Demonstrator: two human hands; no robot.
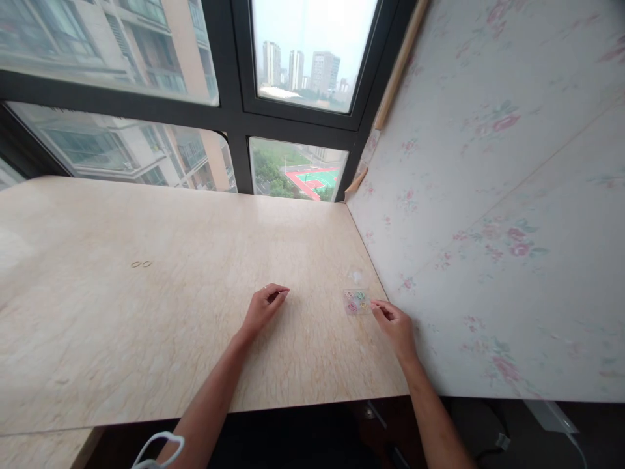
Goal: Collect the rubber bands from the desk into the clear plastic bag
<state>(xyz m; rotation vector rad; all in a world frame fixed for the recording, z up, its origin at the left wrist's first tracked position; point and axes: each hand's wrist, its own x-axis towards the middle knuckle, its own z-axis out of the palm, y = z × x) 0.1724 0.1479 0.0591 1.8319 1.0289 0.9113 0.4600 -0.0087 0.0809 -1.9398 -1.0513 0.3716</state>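
Observation:
A small clear plastic box [357, 301] lies on the stone sill [205, 352] near the patterned wall. Coloured loops, pink, green and yellow among them, sit in its compartments. At its right edge my right hand [394, 323] is closed, thumb and index fingertip pinched on the box's side. My left hand [262, 309] rests over the sill to the left of the box, fingers curled and pressed together; anything between the fingertips is too small to make out. Farther left, two thin yellowish loops [141, 264] lie side by side, apart from both hands.
A dark-framed window [239, 124] rises behind the sill. The flowered wall [488, 260] bounds the right side. A white looped strap or cord [159, 443] shows at the bottom left, beside my left forearm. Below the sill's front edge, a cable [576, 446] hangs at the right.

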